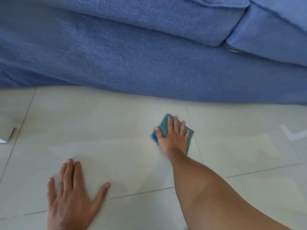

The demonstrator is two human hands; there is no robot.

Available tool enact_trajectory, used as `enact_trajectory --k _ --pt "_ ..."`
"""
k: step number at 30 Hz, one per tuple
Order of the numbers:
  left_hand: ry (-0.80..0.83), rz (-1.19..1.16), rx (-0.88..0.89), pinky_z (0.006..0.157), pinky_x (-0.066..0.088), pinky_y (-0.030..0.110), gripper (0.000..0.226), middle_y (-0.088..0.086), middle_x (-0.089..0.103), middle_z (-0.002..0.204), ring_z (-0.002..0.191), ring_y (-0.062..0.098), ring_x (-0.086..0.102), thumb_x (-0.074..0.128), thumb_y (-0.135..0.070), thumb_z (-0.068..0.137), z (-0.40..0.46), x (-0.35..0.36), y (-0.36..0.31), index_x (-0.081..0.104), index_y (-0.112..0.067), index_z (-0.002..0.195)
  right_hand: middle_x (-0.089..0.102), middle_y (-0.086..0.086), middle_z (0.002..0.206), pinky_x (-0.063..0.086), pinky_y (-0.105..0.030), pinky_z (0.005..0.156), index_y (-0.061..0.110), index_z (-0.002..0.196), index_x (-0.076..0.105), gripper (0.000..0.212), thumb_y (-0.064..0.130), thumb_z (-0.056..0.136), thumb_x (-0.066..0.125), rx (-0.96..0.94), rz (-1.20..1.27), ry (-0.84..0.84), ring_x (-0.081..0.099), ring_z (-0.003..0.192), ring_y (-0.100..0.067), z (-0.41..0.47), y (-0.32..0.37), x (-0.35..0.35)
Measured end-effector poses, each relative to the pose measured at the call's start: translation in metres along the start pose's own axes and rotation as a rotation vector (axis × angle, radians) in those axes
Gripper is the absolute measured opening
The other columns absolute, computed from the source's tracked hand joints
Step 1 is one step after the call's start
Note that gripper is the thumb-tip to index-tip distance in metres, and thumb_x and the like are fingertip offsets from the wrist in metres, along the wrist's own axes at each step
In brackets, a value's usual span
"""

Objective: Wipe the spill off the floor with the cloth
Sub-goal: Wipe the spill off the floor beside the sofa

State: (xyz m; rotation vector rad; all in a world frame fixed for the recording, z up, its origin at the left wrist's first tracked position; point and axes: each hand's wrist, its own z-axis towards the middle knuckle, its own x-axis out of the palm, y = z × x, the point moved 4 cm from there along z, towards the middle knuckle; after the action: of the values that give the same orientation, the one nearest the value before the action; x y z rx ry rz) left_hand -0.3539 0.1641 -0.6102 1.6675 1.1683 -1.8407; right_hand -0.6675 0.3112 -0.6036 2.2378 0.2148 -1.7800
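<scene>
Pale tiled floor (126, 130) fills the lower half of my head view, with thin grout lines crossing it and a blue fabric sofa (132, 60) running across the top, its cushions meeting at the upper right. I see the right hand (172, 138) laid flat on a folded teal cloth (163, 128), fingers spread and straight, palm pressing it to the tile rather than gripping it; the cloth shows at the fingertips, beside the thumb and along the little-finger side. That cloth sits near the sofa's lower edge, just left of a grout line. My left hand (71, 193) lies flat on bare tile, well apart from the cloth, fingers open and thumb splayed, holding nothing. I cannot make out any liquid for certain (only faint sheen on the tiles). A pale, shiny object (7, 134) pokes in at the left edge.
</scene>
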Motion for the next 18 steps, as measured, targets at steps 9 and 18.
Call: enact_trajectory --k 9,18 --pt "0.046 0.041 0.023 0.123 0.005 0.047 0.107 0.011 0.022 0.164 0.153 0.021 0.015 0.041 -0.081 0.074 0.001 -0.001 -0.003 0.033 -0.005 0.150 -0.009 0.006 0.171 -0.008 -0.057 0.123 0.033 0.162 0.001 0.085 0.077 0.091 0.015 -0.356 -0.090 0.030 -0.014 0.156 -0.029 0.053 0.106 0.003" --pt "0.062 0.079 0.028 0.122 0.008 0.049 0.106 0.009 0.023 0.163 0.153 0.020 0.013 0.046 -0.079 0.077 0.003 -0.003 -0.001 0.031 -0.006 0.151 0.001 0.011 0.172 -0.003 -0.055 0.125 0.037 0.162 0.010 0.081 0.074 0.093 0.030 -0.956 -0.145 0.083 -0.006 0.158 -0.023 -0.018 0.174 0.026"
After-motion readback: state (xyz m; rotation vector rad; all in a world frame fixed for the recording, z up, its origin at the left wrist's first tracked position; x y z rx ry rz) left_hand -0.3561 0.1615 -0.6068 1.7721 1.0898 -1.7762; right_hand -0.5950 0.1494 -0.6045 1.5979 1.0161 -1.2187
